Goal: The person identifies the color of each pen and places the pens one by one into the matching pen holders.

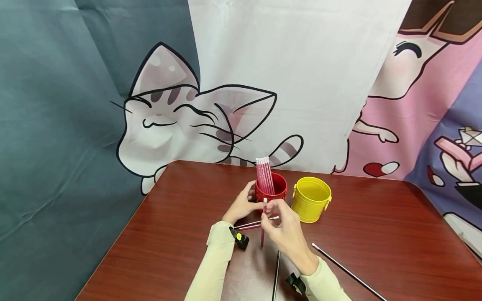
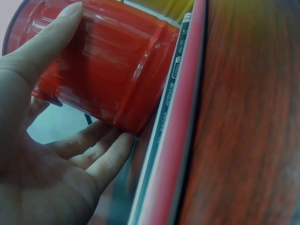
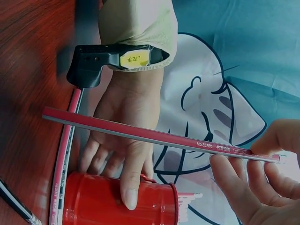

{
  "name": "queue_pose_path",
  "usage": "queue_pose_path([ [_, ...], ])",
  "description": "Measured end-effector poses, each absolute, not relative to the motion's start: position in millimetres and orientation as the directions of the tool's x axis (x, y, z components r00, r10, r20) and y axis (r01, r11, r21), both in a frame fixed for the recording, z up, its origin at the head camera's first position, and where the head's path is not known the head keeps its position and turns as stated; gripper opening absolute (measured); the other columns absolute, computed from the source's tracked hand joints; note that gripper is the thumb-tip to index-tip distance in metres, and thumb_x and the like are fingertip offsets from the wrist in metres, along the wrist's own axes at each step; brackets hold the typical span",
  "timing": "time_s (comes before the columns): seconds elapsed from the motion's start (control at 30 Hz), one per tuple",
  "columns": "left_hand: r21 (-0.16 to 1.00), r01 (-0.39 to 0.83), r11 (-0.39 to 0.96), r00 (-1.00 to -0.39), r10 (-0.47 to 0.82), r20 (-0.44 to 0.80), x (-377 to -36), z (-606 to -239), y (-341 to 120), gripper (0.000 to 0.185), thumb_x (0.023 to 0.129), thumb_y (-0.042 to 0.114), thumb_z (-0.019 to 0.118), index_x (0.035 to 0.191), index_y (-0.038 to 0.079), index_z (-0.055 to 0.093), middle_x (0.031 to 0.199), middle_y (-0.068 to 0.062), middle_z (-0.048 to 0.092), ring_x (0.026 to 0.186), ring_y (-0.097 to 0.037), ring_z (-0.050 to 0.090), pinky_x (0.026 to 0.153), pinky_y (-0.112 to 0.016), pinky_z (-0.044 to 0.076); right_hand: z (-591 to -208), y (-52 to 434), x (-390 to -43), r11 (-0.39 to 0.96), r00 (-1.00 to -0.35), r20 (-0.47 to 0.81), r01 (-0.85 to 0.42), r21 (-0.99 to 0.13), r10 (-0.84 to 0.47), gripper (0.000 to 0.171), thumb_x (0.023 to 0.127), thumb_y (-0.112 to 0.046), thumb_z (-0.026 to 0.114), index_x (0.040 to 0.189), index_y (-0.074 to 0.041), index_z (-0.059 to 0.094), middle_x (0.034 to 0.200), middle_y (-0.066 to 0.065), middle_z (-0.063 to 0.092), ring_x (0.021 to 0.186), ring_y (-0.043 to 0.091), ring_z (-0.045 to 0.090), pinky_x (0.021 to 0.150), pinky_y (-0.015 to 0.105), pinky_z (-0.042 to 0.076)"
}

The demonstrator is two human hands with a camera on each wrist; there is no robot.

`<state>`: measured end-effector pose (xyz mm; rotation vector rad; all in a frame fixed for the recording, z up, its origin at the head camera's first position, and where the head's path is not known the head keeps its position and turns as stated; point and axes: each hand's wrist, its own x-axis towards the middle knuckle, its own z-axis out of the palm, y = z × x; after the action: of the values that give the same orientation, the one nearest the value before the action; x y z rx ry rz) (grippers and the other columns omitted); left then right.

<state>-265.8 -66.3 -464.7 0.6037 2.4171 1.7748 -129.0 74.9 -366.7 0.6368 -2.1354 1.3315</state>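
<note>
l hand (image 1: 242, 207) on worktop's (image 1: 169, 217) far side, thumb + fingers gripping red bucket (image 2: 103, 65), upright, w/ bunch of pink pencils (image 1: 265, 177) standing in it. 2 loose pencils (image 2: 180, 112) lie side by side just in front of it. red pencil (image 3: 140, 133) is up in r hand (image 1: 284, 225), pinched nr white-tipped end. dark pencil (image 1: 276, 276) lies below that hand. yellow bucket (image 1: 311, 209) just r of red one, 2nd dark pencil (image 1: 348, 271) furthest r.

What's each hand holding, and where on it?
Right hand: a red pencil, pinched near its white-tipped end. Left hand: the red bucket, gripped round its side.
</note>
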Motion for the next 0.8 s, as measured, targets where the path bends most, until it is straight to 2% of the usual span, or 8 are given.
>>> queue_pose_path([
  [0.17,0.924,0.257,0.282,-0.929,0.337,0.155,-276.8,-484.5,-65.4,0.080,0.074,0.026,0.077,0.140,0.027,0.031,0.128,-0.007,0.050,0.111,-0.023,0.051,0.096,-0.041,0.041,-367.9,74.7,-129.0,0.405,-0.738,0.666,-0.643,-0.650,-0.104,0.027,0.068,0.017,0.066,0.087,0.003,0.052,0.078,0.011,0.056,0.065,0.019,0.058,0.053,0.023,0.053],
  [0.3,0.922,0.263,0.283,-0.928,0.335,0.162,-278.2,-487.6,-65.8,0.080,0.074,0.030,0.077,0.139,0.030,0.031,0.130,-0.003,0.048,0.112,-0.022,0.050,0.096,-0.041,0.041,-373.3,76.9,-134.9,0.410,-0.726,0.682,-0.652,-0.638,-0.092,0.027,0.069,0.014,0.067,0.089,0.003,0.053,0.079,0.011,0.057,0.065,0.019,0.058,0.052,0.025,0.053],
  [0.43,0.924,0.262,0.278,-0.927,0.339,0.160,-278.2,-487.3,-67.6,0.080,0.074,0.032,0.077,0.140,0.031,0.030,0.132,-0.002,0.046,0.113,-0.023,0.049,0.096,-0.041,0.042,-384.2,81.9,-148.1,0.414,-0.718,0.692,-0.654,-0.633,-0.076,0.027,0.071,0.009,0.069,0.092,-0.001,0.054,0.081,0.009,0.059,0.065,0.015,0.058,0.051,0.024,0.052],
  [0.53,0.926,0.262,0.272,-0.925,0.345,0.160,-278.3,-486.8,-67.7,0.080,0.074,0.031,0.077,0.139,0.031,0.031,0.130,-0.003,0.047,0.112,-0.022,0.050,0.095,-0.040,0.042,-386.7,85.9,-156.8,0.424,-0.715,0.693,-0.658,-0.622,-0.091,0.026,0.074,0.003,0.069,0.095,-0.003,0.055,0.083,0.006,0.059,0.067,0.012,0.058,0.052,0.020,0.051],
  [0.8,0.932,0.268,0.246,-0.919,0.354,0.171,-279.8,-487.0,-66.4,0.080,0.074,0.029,0.077,0.140,0.027,0.031,0.126,-0.007,0.051,0.108,-0.023,0.053,0.094,-0.040,0.043,-368.3,87.7,-173.1,0.458,-0.673,0.734,-0.683,-0.568,-0.092,0.023,0.078,-0.003,0.066,0.098,-0.003,0.055,0.085,0.005,0.059,0.072,0.015,0.059,0.055,0.023,0.053],
])
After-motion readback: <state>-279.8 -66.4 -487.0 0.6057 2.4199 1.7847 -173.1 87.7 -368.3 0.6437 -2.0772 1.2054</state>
